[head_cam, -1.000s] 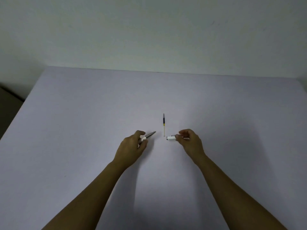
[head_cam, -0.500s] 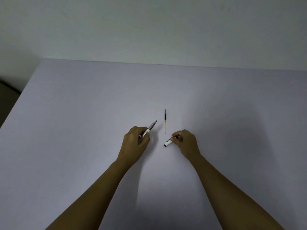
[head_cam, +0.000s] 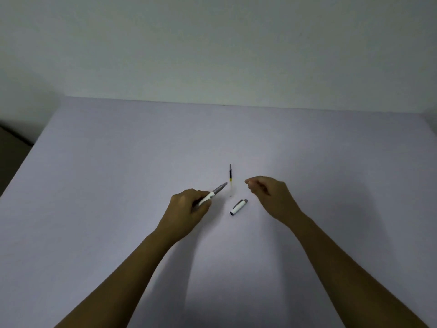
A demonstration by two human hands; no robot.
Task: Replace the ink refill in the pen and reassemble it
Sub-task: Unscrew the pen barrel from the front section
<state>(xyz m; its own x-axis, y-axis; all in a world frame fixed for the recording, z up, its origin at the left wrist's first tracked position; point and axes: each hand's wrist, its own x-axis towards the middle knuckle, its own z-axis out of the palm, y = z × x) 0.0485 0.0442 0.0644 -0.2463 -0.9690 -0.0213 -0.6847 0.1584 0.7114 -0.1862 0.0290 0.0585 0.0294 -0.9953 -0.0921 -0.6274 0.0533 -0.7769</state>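
Note:
My left hand (head_cam: 186, 210) grips a white pen body (head_cam: 212, 194) with a grey tip that points up and to the right. The white pen cap (head_cam: 238, 207) with a grey end lies loose on the table between my hands. A thin ink refill (head_cam: 230, 179), dark at the far end with a yellow band and a clear near end, lies lengthwise just beyond the cap. My right hand (head_cam: 269, 196) hovers to the right of the refill, fingers curled in with nothing in them.
The pale lilac table (head_cam: 118, 162) ends at a plain wall along its far edge. A dark gap shows past the table's left edge (head_cam: 14, 143).
My right hand let go of the pen cap, which now lies on the table, and moved up to the right. The left hand tilted the pen body's tip up toward the refill.

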